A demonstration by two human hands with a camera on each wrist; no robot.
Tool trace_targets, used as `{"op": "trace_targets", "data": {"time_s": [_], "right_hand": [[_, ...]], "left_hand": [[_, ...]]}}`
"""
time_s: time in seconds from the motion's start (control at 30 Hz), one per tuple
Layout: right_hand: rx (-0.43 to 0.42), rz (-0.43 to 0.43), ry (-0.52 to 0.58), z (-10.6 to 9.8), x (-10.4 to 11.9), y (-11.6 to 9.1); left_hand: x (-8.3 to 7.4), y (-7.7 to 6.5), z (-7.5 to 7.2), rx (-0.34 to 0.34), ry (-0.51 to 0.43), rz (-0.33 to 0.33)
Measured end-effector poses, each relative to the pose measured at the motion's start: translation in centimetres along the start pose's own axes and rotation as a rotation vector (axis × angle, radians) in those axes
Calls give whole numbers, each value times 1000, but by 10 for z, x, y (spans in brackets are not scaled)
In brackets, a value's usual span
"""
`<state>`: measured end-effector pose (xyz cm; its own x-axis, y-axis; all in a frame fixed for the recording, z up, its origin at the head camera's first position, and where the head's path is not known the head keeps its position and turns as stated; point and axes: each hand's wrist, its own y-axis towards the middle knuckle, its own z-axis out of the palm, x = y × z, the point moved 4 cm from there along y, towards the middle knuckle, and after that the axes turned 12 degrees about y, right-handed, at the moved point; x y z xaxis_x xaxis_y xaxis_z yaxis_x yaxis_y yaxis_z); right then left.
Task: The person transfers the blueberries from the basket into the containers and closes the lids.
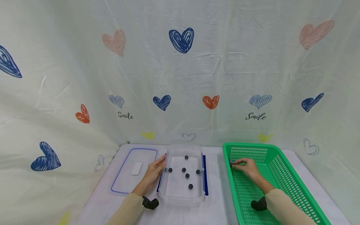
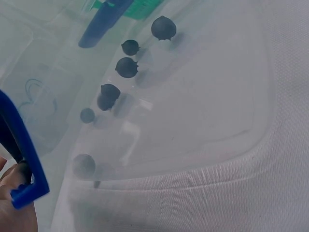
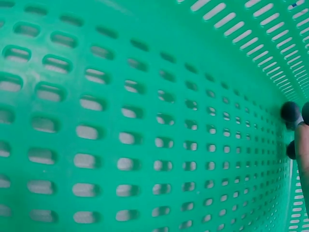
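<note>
Several dark blueberries (image 1: 187,176) lie spread over the floor of a clear plastic box (image 1: 180,199); some of their crowns show in the left wrist view. My left hand (image 1: 152,173) rests at the box's left rim with fingers extended, beside a blue side flap (image 2: 29,159). Inside the green basket (image 1: 239,200), my right hand (image 1: 248,168) has thumb and fingers together at the left wall. A blueberry (image 3: 305,112) shows at its fingertips, partly cut off by the right wrist view's edge. Another blueberry (image 3: 290,111) lies close by against the basket.
Left of the box lies a flat clear lid (image 1: 121,184) with a blue edge and a white rectangle on it. Another blue flap (image 1: 205,178) hangs out along the box's right side. Behind the white table (image 1: 213,206) hangs a heart-patterned curtain (image 1: 185,75).
</note>
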<state>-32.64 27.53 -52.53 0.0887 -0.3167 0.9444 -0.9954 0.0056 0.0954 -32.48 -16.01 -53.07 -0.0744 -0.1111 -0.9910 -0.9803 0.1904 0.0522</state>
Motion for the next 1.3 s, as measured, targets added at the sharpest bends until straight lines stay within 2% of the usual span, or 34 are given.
{"op": "trace_targets", "data": {"time_s": [0.43,0.67,1.03,1.1,1.3], "right_hand": [[-43,31,4,-9,12,1],[-45,54,95,-13,24,-1],[-64,37,153,-25,42,-2],[-67,28,178,-27,45,-2],[-59,22,231,-31,54,-2]], "left_hand": [[-1,-1,0,-7,15,-23],[-1,-2,0,-5,-9,-1],[0,-2,0,-2,-11,14],[-1,-2,0,5,-3,32],[-2,-5,0,41,-1,145]]}}
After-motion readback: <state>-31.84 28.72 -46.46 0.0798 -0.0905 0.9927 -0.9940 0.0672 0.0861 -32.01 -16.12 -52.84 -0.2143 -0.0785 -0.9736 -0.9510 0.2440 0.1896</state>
